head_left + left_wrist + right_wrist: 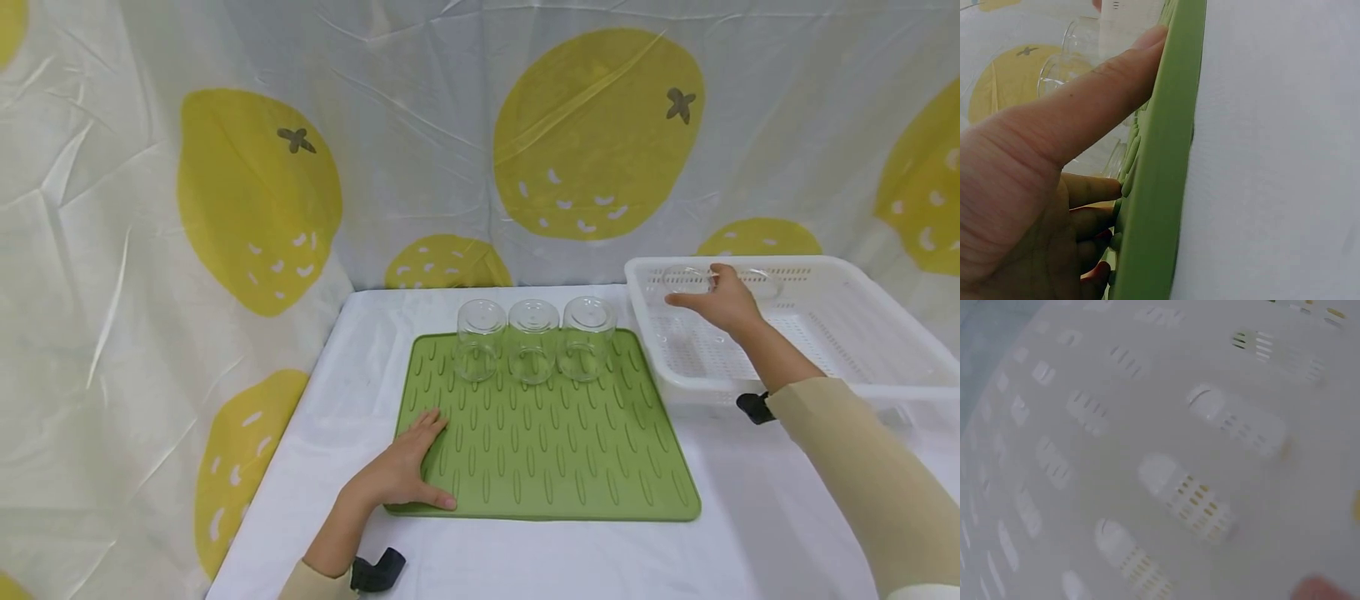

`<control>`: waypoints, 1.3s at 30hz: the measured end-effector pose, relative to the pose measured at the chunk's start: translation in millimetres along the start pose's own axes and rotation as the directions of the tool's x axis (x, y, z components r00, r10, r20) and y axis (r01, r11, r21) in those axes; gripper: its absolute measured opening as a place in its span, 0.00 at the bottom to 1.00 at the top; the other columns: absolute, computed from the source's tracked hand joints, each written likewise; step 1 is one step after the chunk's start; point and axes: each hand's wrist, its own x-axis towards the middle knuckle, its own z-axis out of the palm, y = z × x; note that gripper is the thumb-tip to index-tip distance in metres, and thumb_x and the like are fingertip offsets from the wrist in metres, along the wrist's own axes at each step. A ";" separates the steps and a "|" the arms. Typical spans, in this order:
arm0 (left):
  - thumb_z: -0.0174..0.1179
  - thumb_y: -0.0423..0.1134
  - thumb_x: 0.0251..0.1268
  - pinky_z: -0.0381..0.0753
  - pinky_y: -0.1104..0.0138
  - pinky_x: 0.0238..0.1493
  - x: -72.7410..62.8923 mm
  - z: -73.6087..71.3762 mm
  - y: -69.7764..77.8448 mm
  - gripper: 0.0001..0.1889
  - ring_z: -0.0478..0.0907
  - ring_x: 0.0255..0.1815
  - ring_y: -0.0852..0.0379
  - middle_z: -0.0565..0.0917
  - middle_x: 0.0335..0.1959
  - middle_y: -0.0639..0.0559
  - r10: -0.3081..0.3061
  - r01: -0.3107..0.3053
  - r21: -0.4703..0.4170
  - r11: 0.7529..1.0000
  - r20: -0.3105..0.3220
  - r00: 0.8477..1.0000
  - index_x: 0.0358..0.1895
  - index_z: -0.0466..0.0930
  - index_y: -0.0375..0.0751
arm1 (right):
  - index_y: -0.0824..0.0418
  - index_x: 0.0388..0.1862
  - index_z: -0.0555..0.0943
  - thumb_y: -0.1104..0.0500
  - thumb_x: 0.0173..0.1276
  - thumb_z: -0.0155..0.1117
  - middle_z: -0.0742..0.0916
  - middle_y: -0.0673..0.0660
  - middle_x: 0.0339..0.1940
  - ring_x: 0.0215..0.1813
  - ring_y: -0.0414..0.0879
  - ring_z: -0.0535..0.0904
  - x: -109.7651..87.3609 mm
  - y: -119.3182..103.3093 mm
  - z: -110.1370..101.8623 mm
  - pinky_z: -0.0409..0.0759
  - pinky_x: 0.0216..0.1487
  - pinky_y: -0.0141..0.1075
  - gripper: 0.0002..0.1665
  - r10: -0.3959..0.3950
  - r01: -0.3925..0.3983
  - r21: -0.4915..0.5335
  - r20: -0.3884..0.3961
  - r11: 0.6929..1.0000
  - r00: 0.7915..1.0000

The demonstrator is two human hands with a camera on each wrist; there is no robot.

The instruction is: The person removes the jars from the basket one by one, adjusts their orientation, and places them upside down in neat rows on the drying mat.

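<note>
My right hand (716, 302) reaches over the white basket (750, 385). Its thumb and fingers are spread about the upper part of a clear glass (686, 278); whether they grip it is hard to see. To the right of that hand is a second clear glass (767, 285). In the right wrist view only a blurred fingertip (1319, 590) shows, against the slotted basket wall. My left hand (401, 465) rests with spread fingers on the front left corner of the green mat (540, 479). In the left wrist view its thumb (1100, 103) lies along the mat's edge.
Three clear glasses, one left (480, 342), one middle (533, 342) and one right (587, 340), stand in a row at the mat's back edge, bases up. A lemon-print curtain (420, 125) hangs behind the white-covered table (570, 567). The basket stands right of the mat.
</note>
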 end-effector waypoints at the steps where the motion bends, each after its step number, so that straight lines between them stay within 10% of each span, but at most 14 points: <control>1: 0.79 0.60 0.36 0.50 0.44 0.72 0.1 0.2 -0.1 0.64 0.39 0.79 0.44 0.48 0.78 0.40 0.000 0.000 -0.002 1.000 0.000 1.000 0.76 0.53 0.34 | 0.76 0.75 0.35 0.38 0.62 0.68 0.53 0.82 0.72 0.70 0.77 0.52 0.3 0.4 0.6 0.57 0.65 0.66 0.70 0.003 -0.003 -0.004 0.000 1.000 1.000; 39: 0.78 0.60 0.37 0.50 0.44 0.72 0.0 0.4 -0.4 0.64 0.39 0.78 0.43 0.48 0.78 0.40 0.010 -0.010 0.003 1.000 -0.002 1.000 0.76 0.53 0.34 | 0.77 0.75 0.42 0.27 0.57 0.63 0.60 0.80 0.70 0.68 0.75 0.58 -1.3 10.0 8.9 0.63 0.63 0.64 0.72 0.024 -0.026 -0.026 -0.058 0.999 0.998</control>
